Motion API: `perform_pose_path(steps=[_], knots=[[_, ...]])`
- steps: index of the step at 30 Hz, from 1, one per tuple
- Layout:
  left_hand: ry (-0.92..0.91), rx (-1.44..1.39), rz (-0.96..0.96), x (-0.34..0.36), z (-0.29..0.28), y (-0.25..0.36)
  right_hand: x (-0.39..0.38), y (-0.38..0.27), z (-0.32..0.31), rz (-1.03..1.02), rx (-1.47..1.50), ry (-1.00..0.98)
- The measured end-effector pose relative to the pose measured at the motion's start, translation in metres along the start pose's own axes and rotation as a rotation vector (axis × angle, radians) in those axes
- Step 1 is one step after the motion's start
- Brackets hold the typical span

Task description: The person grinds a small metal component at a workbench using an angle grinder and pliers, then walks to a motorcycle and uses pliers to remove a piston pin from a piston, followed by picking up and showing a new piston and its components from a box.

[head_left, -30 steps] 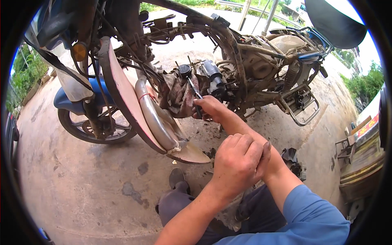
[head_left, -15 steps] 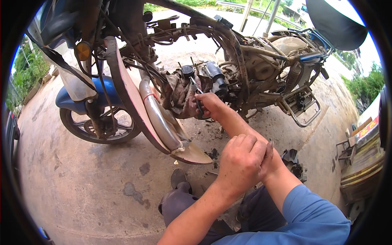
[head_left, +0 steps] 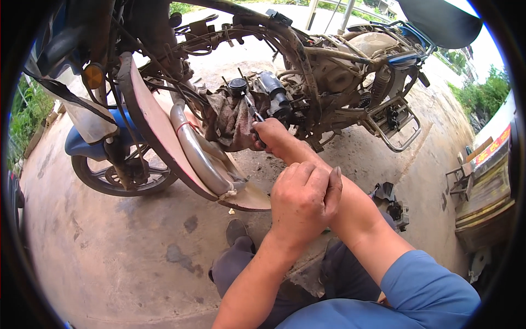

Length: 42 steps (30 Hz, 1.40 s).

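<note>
A pair of pliers [head_left: 253,111] is in my right hand [head_left: 268,135], whose fingers are wrapped round the handles. The jaws point up at the side of a round, dark-topped piston [head_left: 237,85]; whether they touch it I cannot tell. A dirty brown cloth [head_left: 227,122] is bunched beneath and around the piston, with thin studs rising close by. My left hand [head_left: 304,197] is closed, lying against my right forearm with the thumb up. Its fingertips are hidden, so what it holds, if anything, does not show. Around the piston stands a partly stripped motorcycle [head_left: 329,57].
The pale leg shield [head_left: 159,126] and blue front fender [head_left: 90,134] lie left of the cloth. A black cylindrical motor [head_left: 271,85] sits right of the piston. Dark loose parts [head_left: 392,208] lie on the concrete floor [head_left: 131,257]. A wooden cabinet [head_left: 485,208] stands at the right.
The whole view has shifted, so the motorcycle appears further left. My right hand still holds the pliers at the piston. My left hand stays closed over the right forearm.
</note>
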<state>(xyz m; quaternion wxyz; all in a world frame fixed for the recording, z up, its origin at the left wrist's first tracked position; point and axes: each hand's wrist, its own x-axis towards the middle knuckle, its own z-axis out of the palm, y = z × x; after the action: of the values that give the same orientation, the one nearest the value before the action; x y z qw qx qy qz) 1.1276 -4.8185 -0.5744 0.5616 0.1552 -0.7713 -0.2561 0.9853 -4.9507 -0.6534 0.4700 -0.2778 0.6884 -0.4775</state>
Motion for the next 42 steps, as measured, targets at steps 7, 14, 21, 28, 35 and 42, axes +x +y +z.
perform_pose_path(steps=[7, 14, 21, 28, 35, 42], knots=[[0.095, -0.048, -0.021, 0.006, -0.01, 0.003, -0.011, 0.128, -0.019, -0.588, -0.006, -0.043], [0.09, -0.031, -0.019, 0.005, -0.012, -0.001, -0.027, -0.006, -0.03, 0.085, 0.01, -0.107], [0.061, -0.037, -0.044, 0.007, -0.008, 0.002, 0.0, -0.019, -0.027, 0.115, -0.016, -0.091], [0.058, -0.027, -0.042, 0.007, -0.005, 0.001, 0.025, -0.022, -0.031, 0.153, -0.029, -0.135], [0.042, -0.017, -0.058, 0.006, -0.001, -0.002, 0.047, -0.014, -0.032, 0.434, 0.788, -0.436], [0.059, -0.03, -0.066, 0.01, -0.003, -0.003, 0.042, -0.005, 0.012, 0.195, 0.425, -0.163]])
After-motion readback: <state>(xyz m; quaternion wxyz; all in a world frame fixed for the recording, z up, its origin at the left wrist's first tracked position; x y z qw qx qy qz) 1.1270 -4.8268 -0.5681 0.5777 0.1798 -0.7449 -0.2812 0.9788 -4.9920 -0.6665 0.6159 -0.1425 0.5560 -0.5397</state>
